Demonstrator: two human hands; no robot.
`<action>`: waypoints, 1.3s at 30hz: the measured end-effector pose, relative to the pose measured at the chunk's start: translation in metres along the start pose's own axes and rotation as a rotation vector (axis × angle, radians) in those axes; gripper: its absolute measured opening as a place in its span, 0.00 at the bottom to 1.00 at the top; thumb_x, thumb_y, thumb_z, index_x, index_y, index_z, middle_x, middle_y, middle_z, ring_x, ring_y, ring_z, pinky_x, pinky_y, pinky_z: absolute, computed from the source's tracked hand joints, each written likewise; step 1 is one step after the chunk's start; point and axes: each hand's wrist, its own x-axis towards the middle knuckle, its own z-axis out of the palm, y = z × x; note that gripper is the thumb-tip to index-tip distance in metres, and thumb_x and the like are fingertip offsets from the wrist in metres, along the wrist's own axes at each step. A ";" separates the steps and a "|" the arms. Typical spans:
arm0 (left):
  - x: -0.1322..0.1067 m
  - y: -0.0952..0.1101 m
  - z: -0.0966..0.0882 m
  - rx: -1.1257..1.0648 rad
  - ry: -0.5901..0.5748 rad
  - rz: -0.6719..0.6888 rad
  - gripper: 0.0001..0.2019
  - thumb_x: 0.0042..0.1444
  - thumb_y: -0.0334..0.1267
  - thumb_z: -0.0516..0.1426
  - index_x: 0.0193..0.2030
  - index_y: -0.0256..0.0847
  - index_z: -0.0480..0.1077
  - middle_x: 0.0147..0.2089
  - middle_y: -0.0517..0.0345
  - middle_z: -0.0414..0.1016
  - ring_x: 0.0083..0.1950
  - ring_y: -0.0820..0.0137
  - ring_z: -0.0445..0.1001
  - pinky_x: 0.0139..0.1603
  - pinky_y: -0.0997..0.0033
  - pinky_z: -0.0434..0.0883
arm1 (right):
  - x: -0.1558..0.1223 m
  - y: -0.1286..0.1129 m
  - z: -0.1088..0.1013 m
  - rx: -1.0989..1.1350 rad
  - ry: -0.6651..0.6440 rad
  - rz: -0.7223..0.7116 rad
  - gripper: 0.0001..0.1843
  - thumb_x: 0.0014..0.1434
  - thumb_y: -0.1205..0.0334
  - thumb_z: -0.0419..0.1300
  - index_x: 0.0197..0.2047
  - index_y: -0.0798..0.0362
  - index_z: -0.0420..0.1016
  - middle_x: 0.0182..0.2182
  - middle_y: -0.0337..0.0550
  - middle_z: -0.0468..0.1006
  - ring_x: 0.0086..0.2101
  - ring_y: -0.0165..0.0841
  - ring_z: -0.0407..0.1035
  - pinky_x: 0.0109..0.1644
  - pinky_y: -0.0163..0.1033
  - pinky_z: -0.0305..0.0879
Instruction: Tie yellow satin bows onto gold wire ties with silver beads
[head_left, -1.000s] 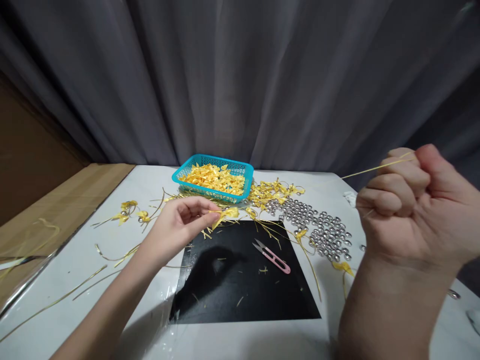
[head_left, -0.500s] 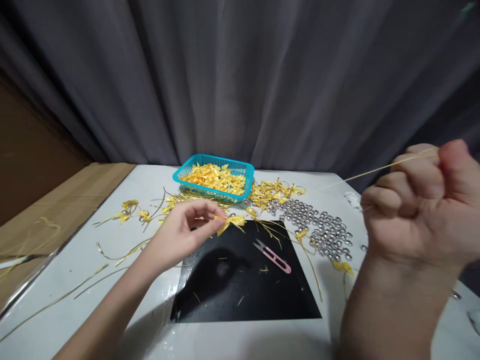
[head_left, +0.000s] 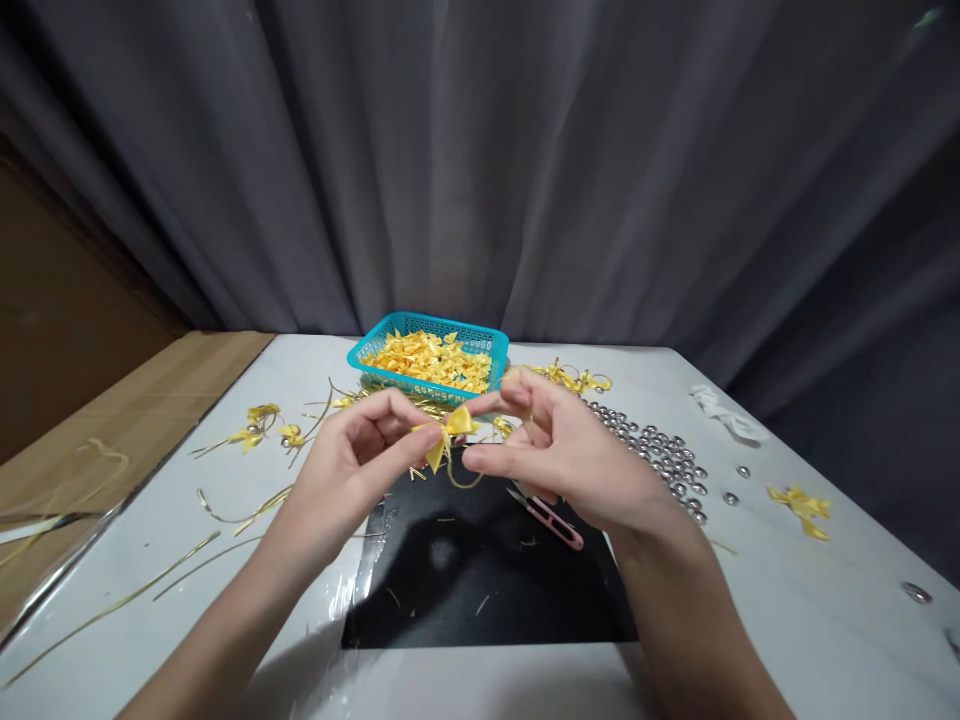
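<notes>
My left hand [head_left: 360, 455] pinches a small yellow ribbon bow [head_left: 460, 422] between thumb and fingertips, above a black mat [head_left: 487, 600]. Close on the bow's right side is my right hand [head_left: 555, 440], its thumb and a finger apart and its other fingers curled. A thin yellow thread [head_left: 465, 486] loops below the bow toward those fingers; where it ends among them is partly hidden. Pink-handled thread snips [head_left: 555, 523] lie on the mat, partly under my right hand.
A turquoise basket [head_left: 352, 355] full of yellow bows stands at the back. Silver beads [head_left: 660, 450] spread over the white table [head_left: 757, 600] on the right, near a yellow bow [head_left: 802, 508] and a white crumpled item [head_left: 727, 415]. Gold cords [head_left: 112, 605] lie left, beside cardboard [head_left: 135, 400].
My right hand has come in from the far right, where it pulled the thread taut, to beside the bow. The thread now hangs in a slack loop. My left hand still holds the bow.
</notes>
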 end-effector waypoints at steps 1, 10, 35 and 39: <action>0.000 0.000 0.000 0.014 0.010 0.011 0.07 0.49 0.38 0.61 0.26 0.40 0.68 0.22 0.63 0.68 0.26 0.76 0.66 0.27 0.78 0.64 | 0.000 0.001 0.002 0.004 0.027 -0.001 0.26 0.45 0.68 0.67 0.30 0.51 0.48 0.40 0.35 0.72 0.13 0.12 0.47 0.13 0.26 0.40; -0.002 0.001 0.006 0.149 0.087 0.091 0.07 0.50 0.37 0.60 0.26 0.39 0.68 0.27 0.61 0.72 0.28 0.74 0.69 0.29 0.77 0.66 | 0.000 0.002 0.004 -0.022 0.071 0.056 0.25 0.43 0.69 0.68 0.32 0.51 0.52 0.31 0.29 0.67 0.13 0.12 0.47 0.13 0.25 0.41; 0.018 -0.011 -0.013 0.240 0.170 0.059 0.07 0.48 0.38 0.61 0.26 0.39 0.67 0.25 0.61 0.70 0.27 0.74 0.68 0.28 0.76 0.64 | -0.041 -0.039 -0.067 0.485 0.635 -0.233 0.16 0.62 0.67 0.51 0.22 0.54 0.54 0.17 0.29 0.42 0.15 0.17 0.33 0.15 0.29 0.30; 0.019 -0.016 -0.008 0.289 0.154 0.093 0.07 0.49 0.38 0.60 0.26 0.39 0.67 0.27 0.61 0.70 0.28 0.74 0.68 0.29 0.75 0.64 | -0.043 -0.039 -0.069 0.438 0.606 -0.279 0.16 0.62 0.66 0.50 0.23 0.54 0.55 0.17 0.29 0.41 0.15 0.18 0.31 0.14 0.30 0.32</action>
